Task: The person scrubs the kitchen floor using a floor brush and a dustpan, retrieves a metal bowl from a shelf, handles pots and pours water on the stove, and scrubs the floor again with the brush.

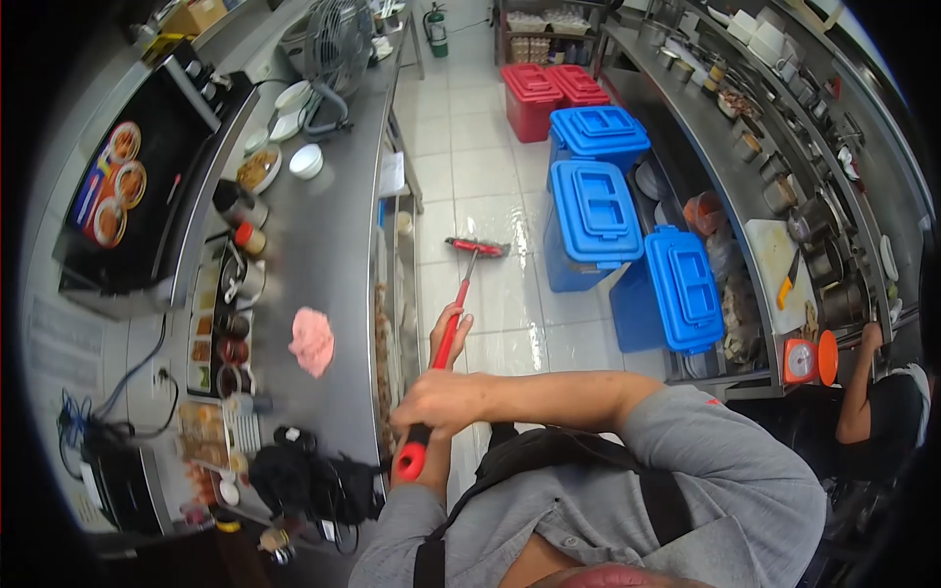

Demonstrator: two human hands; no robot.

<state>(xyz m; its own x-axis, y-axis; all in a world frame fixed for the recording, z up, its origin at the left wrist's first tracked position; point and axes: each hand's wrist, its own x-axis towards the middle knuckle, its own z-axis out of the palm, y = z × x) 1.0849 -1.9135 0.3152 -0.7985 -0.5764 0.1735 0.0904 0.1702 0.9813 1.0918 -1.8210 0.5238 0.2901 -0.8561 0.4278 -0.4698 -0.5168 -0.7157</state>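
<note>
A red-handled floor brush (461, 294) slants from my body down to the wet tiled floor (490, 211), its red and dark head lying flat on the tiles. My right hand (438, 400) wraps round the handle near its top end, where a black and red grip sticks out below the fist. Farther down the shaft, my left hand (451, 331) holds the same handle, its thumb along the side. The two hands are a short way apart.
A steel counter (343, 216) with a pink cloth (312, 342) runs along the left. Blue lidded bins (596, 211) and red bins (529, 93) stand right of the aisle. At the far right, a co-worker (863, 412) reaches toward the shelves beside a red scale (800, 361).
</note>
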